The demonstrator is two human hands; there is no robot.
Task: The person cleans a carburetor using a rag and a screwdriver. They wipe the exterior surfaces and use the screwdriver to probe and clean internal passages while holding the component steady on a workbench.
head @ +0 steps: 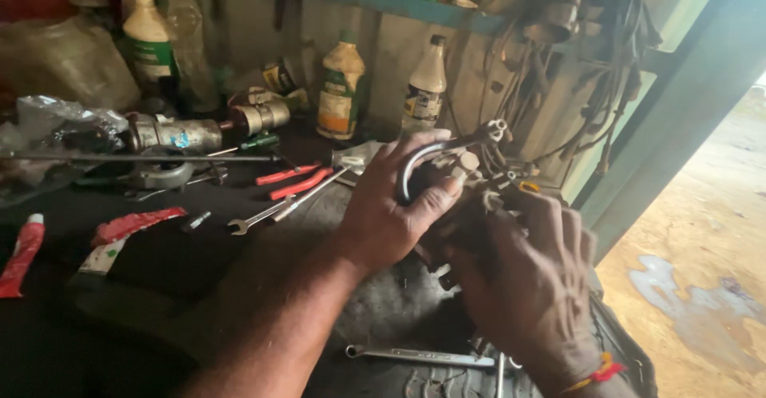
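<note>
Over a cluttered workbench (159, 262), left hand (391, 206) and right hand (531, 286) together clamped on greasy metal part (471, 178), spanner (415, 356) below

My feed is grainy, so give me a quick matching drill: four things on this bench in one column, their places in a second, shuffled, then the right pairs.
Things:
1. red-handled pliers
2. long wrench
3. red tube
4. curved metal pipe

Places:
A. far left edge of the bench
B. under the left hand, on the part both hands hold
C. bench middle, behind the left hand
D. near edge, by the right hand

Pairs: 1-C, 2-D, 3-A, 4-B
</note>
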